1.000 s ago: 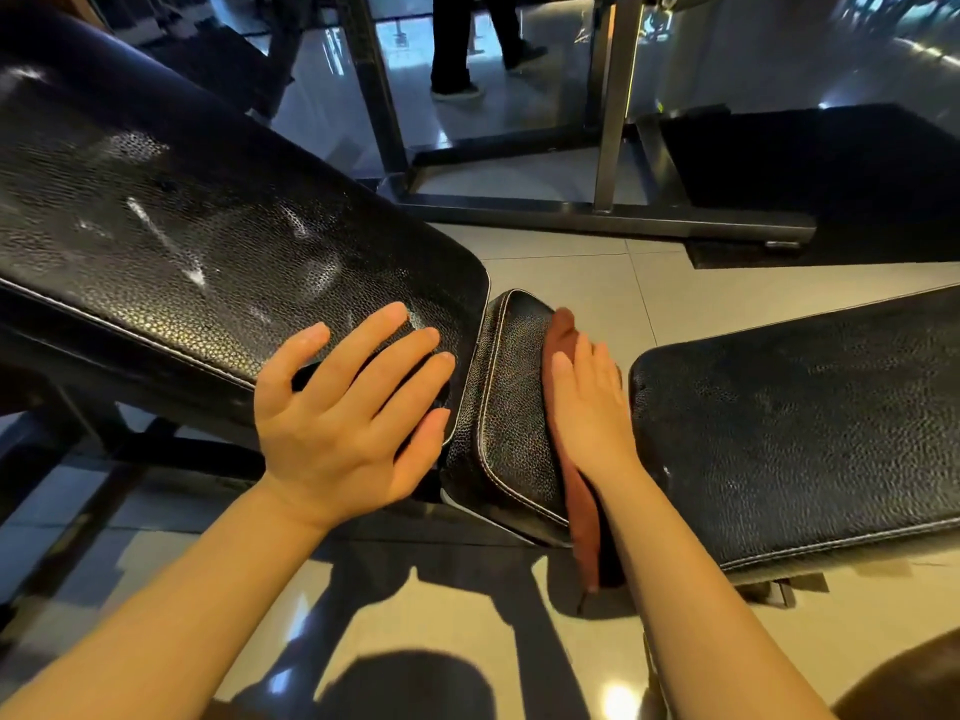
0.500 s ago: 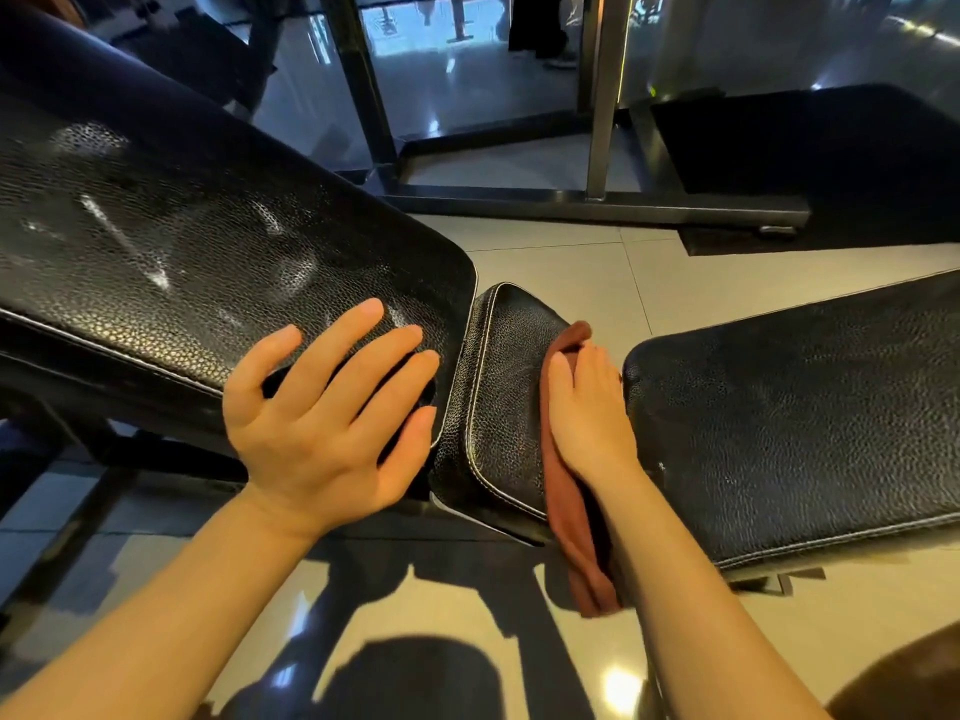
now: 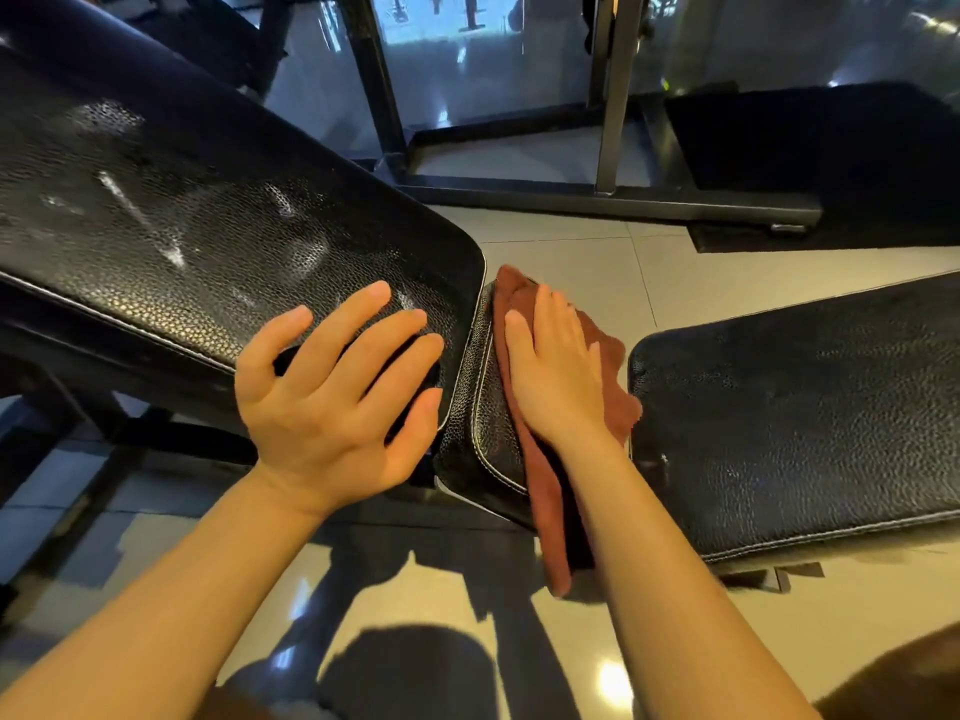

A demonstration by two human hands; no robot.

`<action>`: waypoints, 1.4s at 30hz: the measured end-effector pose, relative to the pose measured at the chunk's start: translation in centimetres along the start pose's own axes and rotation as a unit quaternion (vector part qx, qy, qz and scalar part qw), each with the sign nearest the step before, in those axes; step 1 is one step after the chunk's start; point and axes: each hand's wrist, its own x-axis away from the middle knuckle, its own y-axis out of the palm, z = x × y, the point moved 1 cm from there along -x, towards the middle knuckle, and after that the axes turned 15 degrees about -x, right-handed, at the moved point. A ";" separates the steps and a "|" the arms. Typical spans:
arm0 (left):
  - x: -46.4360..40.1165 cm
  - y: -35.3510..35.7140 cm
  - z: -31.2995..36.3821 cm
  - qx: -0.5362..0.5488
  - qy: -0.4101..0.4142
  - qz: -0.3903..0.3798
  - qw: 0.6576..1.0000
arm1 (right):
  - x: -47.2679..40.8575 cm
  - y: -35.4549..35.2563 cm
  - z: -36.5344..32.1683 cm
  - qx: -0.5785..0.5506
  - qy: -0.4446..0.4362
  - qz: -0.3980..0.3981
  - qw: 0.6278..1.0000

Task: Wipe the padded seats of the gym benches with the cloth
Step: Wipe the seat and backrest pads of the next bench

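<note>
A black padded backrest (image 3: 197, 236) slopes up to the left, with pale smears on its textured surface. Below its lower end sits a small black seat pad (image 3: 480, 407) with white piping. My left hand (image 3: 332, 387) rests flat with spread fingers on the backrest's lower corner. My right hand (image 3: 556, 371) presses a rust-brown cloth (image 3: 608, 366) flat against the small seat pad with straight fingers. The cloth's loose end (image 3: 550, 522) hangs off the pad's near edge. A second black bench pad (image 3: 810, 418) lies to the right, close to the cloth.
A dark steel rack frame (image 3: 597, 200) stands on the glossy tiled floor (image 3: 561, 252) behind the benches. A black floor mat (image 3: 831, 158) lies at the back right. The bench's dark frame (image 3: 135, 423) runs under the backrest at left.
My right hand has slid the cloth up and leftward across the small seat pad, and the cloth has spread wider beneath it. My left hand has stayed on the backrest's corner.
</note>
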 end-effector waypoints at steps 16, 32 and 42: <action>0.2 0.3 0.0 -0.001 0.014 0.000 1.000 | -0.9 0.0 -0.8 -0.032 -0.021 0.040 0.998; 2.3 -1.1 -2.7 0.027 0.091 -0.073 0.993 | 11.3 -2.1 7.4 0.057 -0.259 -0.069 0.962; 3.6 -0.1 -4.4 0.015 0.074 -0.087 0.993 | 10.8 0.9 4.5 0.032 -0.255 0.033 0.966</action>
